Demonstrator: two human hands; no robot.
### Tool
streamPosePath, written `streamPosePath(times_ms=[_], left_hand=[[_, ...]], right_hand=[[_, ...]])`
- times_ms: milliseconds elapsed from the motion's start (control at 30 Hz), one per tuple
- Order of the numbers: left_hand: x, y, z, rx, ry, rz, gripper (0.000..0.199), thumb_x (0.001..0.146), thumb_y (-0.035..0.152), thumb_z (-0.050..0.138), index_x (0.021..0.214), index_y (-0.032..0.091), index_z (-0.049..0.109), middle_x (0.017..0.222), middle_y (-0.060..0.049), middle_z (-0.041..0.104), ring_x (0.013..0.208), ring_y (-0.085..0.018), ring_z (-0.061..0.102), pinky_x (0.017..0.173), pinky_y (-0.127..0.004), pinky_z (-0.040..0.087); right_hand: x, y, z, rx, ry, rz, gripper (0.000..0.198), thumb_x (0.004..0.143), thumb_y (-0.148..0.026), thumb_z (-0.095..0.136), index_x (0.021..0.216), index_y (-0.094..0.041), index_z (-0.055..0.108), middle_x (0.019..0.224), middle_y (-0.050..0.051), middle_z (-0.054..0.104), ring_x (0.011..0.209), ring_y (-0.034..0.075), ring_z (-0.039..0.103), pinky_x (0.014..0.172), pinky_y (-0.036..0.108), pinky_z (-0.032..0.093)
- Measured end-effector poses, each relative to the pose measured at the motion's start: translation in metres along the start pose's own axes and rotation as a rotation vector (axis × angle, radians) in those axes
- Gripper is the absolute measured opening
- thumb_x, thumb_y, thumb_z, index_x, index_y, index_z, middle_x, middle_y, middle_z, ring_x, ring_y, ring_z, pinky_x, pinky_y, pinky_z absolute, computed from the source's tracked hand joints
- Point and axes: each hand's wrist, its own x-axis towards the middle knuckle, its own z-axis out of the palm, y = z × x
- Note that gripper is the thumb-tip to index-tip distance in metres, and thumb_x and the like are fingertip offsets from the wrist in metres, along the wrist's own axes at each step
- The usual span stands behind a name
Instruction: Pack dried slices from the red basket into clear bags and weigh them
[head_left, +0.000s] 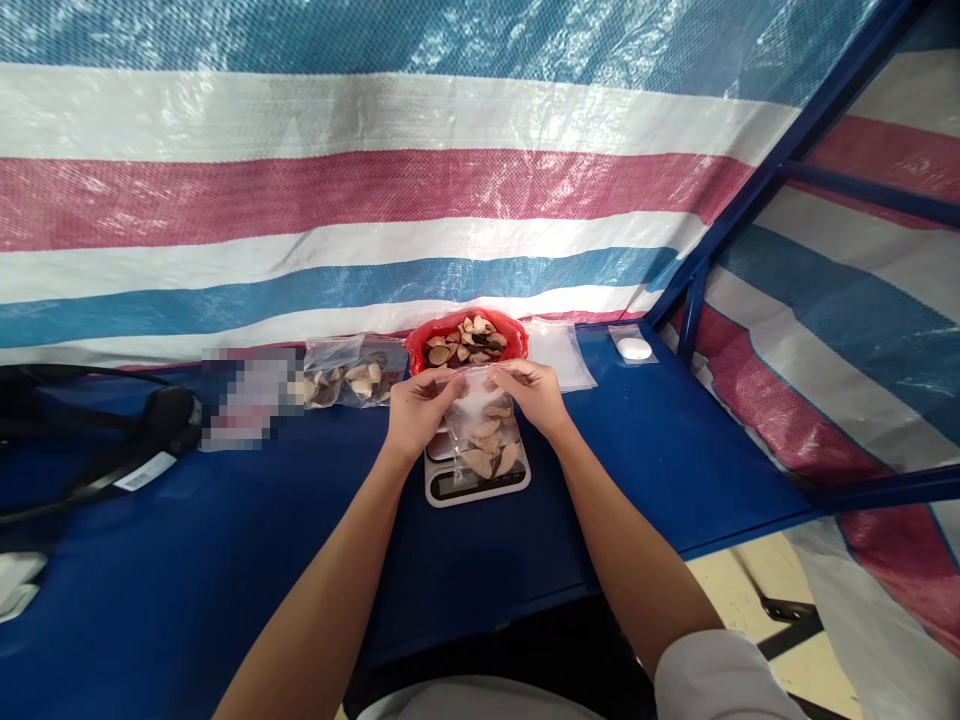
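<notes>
Between my two hands hangs a clear plastic zip bag [486,445] with several dried, woody brown slices in its lower part. My left hand [421,412] pinches the bag's top edge at the left. At the right end of that edge, my right hand [534,392] pinches it between thumb and fingers. Below and behind the bag is a white digital kitchen scale [442,497], its dark display facing me and partly covered by the bag. Just beyond my hands sits a red plastic bag [517,335], open at the top, with many more slices inside.
Filled clear bags [364,380] lie left of the red bag. Flat clear bags [562,355] lie to its right, near a small white oval object [634,348]. A black strap-like item [169,420] rests on the blue table [300,560]. Striped sheeting [337,190] hangs behind.
</notes>
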Motion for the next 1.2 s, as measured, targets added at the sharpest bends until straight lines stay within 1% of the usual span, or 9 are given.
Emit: streamPosePath(times_ms=[133, 233, 367, 467, 600, 800, 967, 1100, 1200], left_hand=[[0.001, 0.0, 0.0, 0.002, 0.003, -0.002, 0.031, 0.07, 0.049, 0.084, 0.08, 0.019, 0.082, 0.078, -0.005, 0.079, 0.068, -0.02, 0.07, 0.064, -0.029, 0.057], [0.0, 0.001, -0.001, 0.017, -0.015, -0.003, 0.032, 0.071, 0.048, 0.083, 0.081, 0.018, 0.082, 0.079, -0.006, 0.079, 0.071, -0.021, 0.071, 0.068, -0.029, 0.058], [0.0, 0.0, -0.001, 0.025, -0.017, 0.002, 0.027, 0.074, 0.045, 0.082, 0.082, 0.019, 0.082, 0.078, -0.006, 0.079, 0.072, -0.021, 0.072, 0.073, -0.03, 0.058], [0.0, -0.003, -0.002, 0.015, -0.013, -0.017, 0.027, 0.074, 0.045, 0.083, 0.082, 0.019, 0.082, 0.075, -0.005, 0.078, 0.069, -0.02, 0.071, 0.071, -0.031, 0.058], [0.001, -0.004, -0.003, 0.027, -0.007, -0.043, 0.029, 0.073, 0.046, 0.083, 0.081, 0.019, 0.081, 0.072, -0.004, 0.076, 0.065, -0.018, 0.069, 0.068, -0.03, 0.057], [0.007, 0.0, -0.003, 0.014, -0.06, -0.021, 0.032, 0.071, 0.049, 0.085, 0.076, 0.018, 0.08, 0.073, -0.005, 0.077, 0.068, -0.02, 0.069, 0.068, -0.03, 0.056], [0.015, 0.003, -0.001, 0.023, -0.081, -0.008, 0.03, 0.07, 0.047, 0.085, 0.078, 0.019, 0.08, 0.075, -0.006, 0.078, 0.069, -0.02, 0.071, 0.07, -0.03, 0.058], [0.022, 0.006, 0.0, 0.032, -0.096, -0.007, 0.031, 0.069, 0.048, 0.086, 0.077, 0.019, 0.08, 0.075, -0.006, 0.078, 0.07, -0.022, 0.071, 0.071, -0.032, 0.058], [0.027, 0.008, 0.0, 0.029, -0.141, -0.012, 0.033, 0.067, 0.049, 0.087, 0.077, 0.018, 0.08, 0.077, -0.006, 0.078, 0.071, -0.021, 0.07, 0.071, -0.031, 0.057]], right_hand=[[0.0, -0.001, 0.002, -0.052, 0.022, -0.036, 0.03, 0.082, -0.052, 0.076, 0.081, -0.022, 0.079, 0.076, 0.003, 0.078, 0.074, 0.02, 0.072, 0.071, 0.032, 0.059], [-0.002, -0.002, 0.003, -0.08, 0.013, -0.065, 0.027, 0.084, -0.049, 0.074, 0.082, -0.023, 0.08, 0.076, 0.002, 0.078, 0.074, 0.019, 0.071, 0.072, 0.031, 0.058], [-0.003, 0.0, 0.002, -0.063, -0.016, -0.043, 0.028, 0.082, -0.05, 0.076, 0.087, -0.023, 0.081, 0.081, 0.003, 0.079, 0.077, 0.02, 0.073, 0.072, 0.032, 0.059], [-0.001, 0.003, -0.001, -0.039, -0.026, -0.024, 0.031, 0.08, -0.052, 0.077, 0.087, -0.022, 0.08, 0.082, 0.004, 0.079, 0.079, 0.021, 0.074, 0.075, 0.034, 0.059], [0.001, 0.003, -0.001, -0.035, -0.011, -0.034, 0.03, 0.08, -0.052, 0.077, 0.086, -0.022, 0.08, 0.081, 0.004, 0.079, 0.079, 0.022, 0.074, 0.078, 0.035, 0.059], [0.0, -0.004, 0.001, -0.101, -0.027, -0.092, 0.027, 0.085, -0.049, 0.072, 0.08, -0.023, 0.08, 0.081, 0.003, 0.079, 0.079, 0.022, 0.072, 0.078, 0.034, 0.058], [0.002, -0.004, 0.0, -0.07, -0.016, -0.077, 0.026, 0.083, -0.048, 0.074, 0.083, -0.023, 0.081, 0.082, 0.003, 0.079, 0.079, 0.022, 0.073, 0.078, 0.034, 0.059], [0.003, -0.001, -0.002, -0.022, 0.027, -0.059, 0.026, 0.082, -0.047, 0.076, 0.086, -0.022, 0.081, 0.082, 0.003, 0.08, 0.077, 0.021, 0.073, 0.076, 0.034, 0.059], [0.004, 0.001, -0.003, -0.016, 0.058, -0.07, 0.026, 0.081, -0.047, 0.077, 0.087, -0.023, 0.083, 0.084, 0.002, 0.081, 0.078, 0.021, 0.073, 0.077, 0.034, 0.059]])
